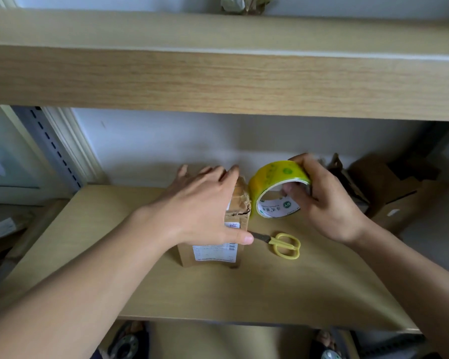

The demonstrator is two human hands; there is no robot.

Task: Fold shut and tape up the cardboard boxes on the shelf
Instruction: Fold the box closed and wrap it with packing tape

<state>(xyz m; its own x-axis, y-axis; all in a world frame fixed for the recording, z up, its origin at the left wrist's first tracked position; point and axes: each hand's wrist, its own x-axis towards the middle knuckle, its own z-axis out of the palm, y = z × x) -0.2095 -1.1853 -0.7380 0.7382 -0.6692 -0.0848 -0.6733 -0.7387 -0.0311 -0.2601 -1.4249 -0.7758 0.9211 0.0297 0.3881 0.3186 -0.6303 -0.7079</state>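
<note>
Left hand: your left hand (205, 203) is lying flat on top of the cardboard box (213, 251), fingers straight and pressing the flaps down, thumb reaching over the near right edge; it is grasping nothing.
Right hand: your right hand (324, 200) is grasping the tape roll (279, 189), fingers curled over the outer rim and through the core.
Task's thing: the cardboard box is standing mid-shelf, directly under your left palm; a white shipping label (215, 251) is facing you; the top right corner is looking torn and crumpled.
Key relation: the tape roll is hanging just beside the box's right edge, near its top, so the box is lying to the left of your right grip; the box's long axis is running away from you toward the wall; the right hand is the nearer one for drawing tape, probably leftward across the closed flaps, while the left is keeping them shut; whether a free tape end is already touching the box cannot be told.
Tool: the yellow scissors (283, 244) are lying on the shelf near the box's right side, blades pointing toward your left thumb.
Surface: the shelf (270, 294) is pale wood, with another board overhead.
Room: a second open box (389, 193) is waiting at the far right; the white wall (166, 141) is closing the back.
</note>
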